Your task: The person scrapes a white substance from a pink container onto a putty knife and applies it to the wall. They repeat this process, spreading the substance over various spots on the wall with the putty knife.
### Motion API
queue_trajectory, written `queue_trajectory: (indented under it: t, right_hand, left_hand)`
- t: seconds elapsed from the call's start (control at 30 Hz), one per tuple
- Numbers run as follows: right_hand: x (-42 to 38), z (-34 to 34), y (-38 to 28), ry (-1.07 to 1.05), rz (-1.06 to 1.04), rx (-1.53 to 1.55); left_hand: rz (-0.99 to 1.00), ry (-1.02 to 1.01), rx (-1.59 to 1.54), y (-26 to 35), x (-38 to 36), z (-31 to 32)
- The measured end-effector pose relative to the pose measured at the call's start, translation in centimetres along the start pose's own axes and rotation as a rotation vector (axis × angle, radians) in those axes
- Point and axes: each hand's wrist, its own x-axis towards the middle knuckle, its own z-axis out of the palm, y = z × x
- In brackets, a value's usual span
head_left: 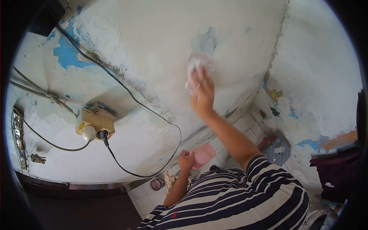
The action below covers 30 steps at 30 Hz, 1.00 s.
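Against the wall (168, 42), my right hand (203, 90) presses a thin, pale pinkish sheet (190, 68) smeared with white. The fingers lie over its lower part and are blurred by motion. Just above it the wall has a grey patch (208, 40). Lower down, near my body, my left hand (186, 160) is closed at the edge of a pink, flat-looking rectangular piece (205, 155), its thumb on top. I cannot tell what kind of thing this pink piece is.
A yellowed socket box (96, 122) with two plugs juts from the wall on the left. A black cable (132, 95) loops from it close to my left hand. Keys (38, 158) hang at far left. A round container (155, 184) stands on the tiled floor (143, 203).
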Motion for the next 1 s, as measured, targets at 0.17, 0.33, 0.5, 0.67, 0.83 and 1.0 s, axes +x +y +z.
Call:
queue_trajectory:
  t: [0.17, 0.33, 0.5, 0.67, 0.83, 1.0]
  right_hand:
    - [-3.5, -2.1, -1.2, 0.048, -0.086, -0.049]
    - [5.0, -6.9, -0.6, 0.235, -0.076, -0.146]
    - [3.8, -10.7, 0.9, 0.153, 0.168, 0.167]
    - [7.7, -7.0, 2.0, 0.366, 0.171, 0.109]
    - [3.9, -1.0, 1.0, 0.061, -0.054, 0.034]
    - [-7.6, 0.5, -2.8, -0.145, -0.068, 0.157]
  left_hand:
    - [-0.002, -0.013, -0.012, 0.3, 0.6, -0.1]
    - [0.009, -0.014, 0.002, -0.8, -0.2, 0.2]
    - [-0.016, -0.021, -0.006, -0.7, -0.1, -0.2]
    - [-0.003, -0.043, 0.034, -1.1, 0.0, 0.5]
    - [-0.022, -0.071, 0.026, 0.3, -0.6, 0.1]
    - [-0.021, -0.057, 0.022, -1.1, -0.4, 0.8]
